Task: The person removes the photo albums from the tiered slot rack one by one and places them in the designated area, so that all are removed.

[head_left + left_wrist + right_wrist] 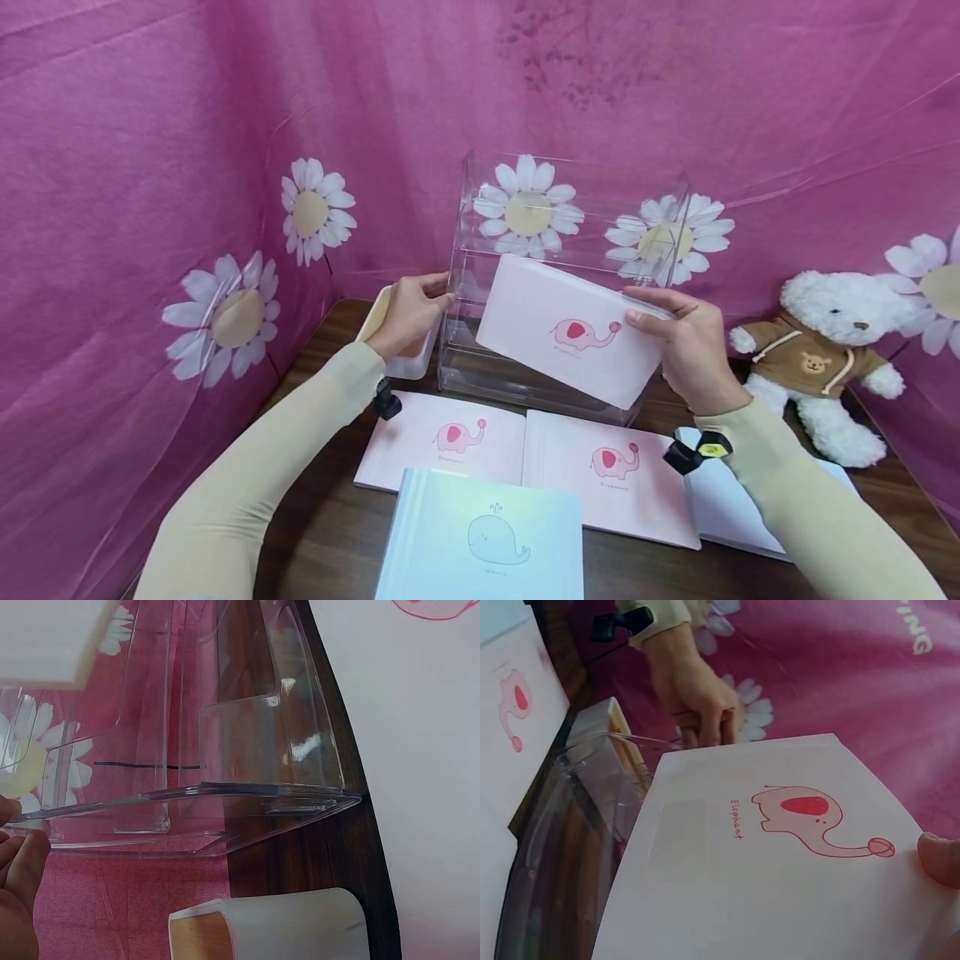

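Note:
My right hand [693, 350] holds a pale pink notebook [525, 312] by its right edge, thumb on the cover. A red elephant drawing with small lettering marks that cover, and the notebook is tilted in front of a clear acrylic tiered rack [480, 375]. At the rack's left side, my left hand [411, 312] pinches the upright side edge between thumb and fingers; the left wrist view shows fingertips [30, 859] on the clear panel [270, 742]. Two more pink elephant notebooks, a left one [420, 425] and a right one [570, 475], lie before the rack.
A light blue whale notebook [442, 542] lies nearest me, overlapping the pink ones. Another pale blue book [738, 508] is partly under my right forearm. A white bin [412, 367] stands left of the rack. A white teddy bear [817, 358] in a brown hoodie sits right.

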The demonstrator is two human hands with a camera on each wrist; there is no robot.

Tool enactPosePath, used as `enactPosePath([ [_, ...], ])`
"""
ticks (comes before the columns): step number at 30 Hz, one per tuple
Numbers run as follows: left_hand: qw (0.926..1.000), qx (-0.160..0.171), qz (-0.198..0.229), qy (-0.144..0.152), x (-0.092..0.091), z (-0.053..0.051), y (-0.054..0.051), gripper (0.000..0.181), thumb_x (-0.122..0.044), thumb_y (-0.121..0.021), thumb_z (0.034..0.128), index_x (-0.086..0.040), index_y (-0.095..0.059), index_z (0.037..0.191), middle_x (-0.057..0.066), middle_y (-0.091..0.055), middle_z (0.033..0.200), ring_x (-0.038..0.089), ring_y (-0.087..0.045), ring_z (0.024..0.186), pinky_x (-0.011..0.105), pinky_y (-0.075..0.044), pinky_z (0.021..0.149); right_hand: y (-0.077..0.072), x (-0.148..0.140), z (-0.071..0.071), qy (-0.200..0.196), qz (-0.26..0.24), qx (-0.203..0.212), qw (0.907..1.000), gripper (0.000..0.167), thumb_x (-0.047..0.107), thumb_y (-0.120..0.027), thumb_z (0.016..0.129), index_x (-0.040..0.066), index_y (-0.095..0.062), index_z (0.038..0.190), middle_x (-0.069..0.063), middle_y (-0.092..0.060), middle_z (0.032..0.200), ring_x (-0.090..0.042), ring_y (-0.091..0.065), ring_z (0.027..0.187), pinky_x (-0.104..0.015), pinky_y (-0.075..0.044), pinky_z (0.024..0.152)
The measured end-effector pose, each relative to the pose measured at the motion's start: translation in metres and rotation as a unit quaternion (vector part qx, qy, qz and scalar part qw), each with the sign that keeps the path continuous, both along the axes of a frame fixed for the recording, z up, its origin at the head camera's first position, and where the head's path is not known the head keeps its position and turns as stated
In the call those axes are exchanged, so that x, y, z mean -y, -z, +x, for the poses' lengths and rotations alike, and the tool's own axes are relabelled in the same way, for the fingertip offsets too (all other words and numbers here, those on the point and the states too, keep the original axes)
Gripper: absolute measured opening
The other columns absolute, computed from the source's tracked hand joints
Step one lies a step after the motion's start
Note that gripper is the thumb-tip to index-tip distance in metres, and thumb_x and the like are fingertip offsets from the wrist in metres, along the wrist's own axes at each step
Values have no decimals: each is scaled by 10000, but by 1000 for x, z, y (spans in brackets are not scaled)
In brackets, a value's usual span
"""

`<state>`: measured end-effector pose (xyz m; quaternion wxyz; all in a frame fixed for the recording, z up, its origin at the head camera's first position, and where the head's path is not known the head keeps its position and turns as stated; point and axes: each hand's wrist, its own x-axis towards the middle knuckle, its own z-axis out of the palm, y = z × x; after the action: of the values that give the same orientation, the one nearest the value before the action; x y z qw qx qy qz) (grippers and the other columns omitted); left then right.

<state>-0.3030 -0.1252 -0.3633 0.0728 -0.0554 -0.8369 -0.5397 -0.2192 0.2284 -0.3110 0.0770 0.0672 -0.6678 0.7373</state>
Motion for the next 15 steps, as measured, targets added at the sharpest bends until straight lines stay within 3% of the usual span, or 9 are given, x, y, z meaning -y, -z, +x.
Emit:
enactPosePath([
  [15,10000,32,-27,-23,-1,1,0,461,-110,-696,950,-92,-611,1403,107,-686,1348,208,-668,1231,351,-573,1015,-13,-38,16,26,-922,-309,9953,317,-97,-691,883,-1,-745,1180,-49,-807,977,-153,-780,861,-286,-644,704],
])
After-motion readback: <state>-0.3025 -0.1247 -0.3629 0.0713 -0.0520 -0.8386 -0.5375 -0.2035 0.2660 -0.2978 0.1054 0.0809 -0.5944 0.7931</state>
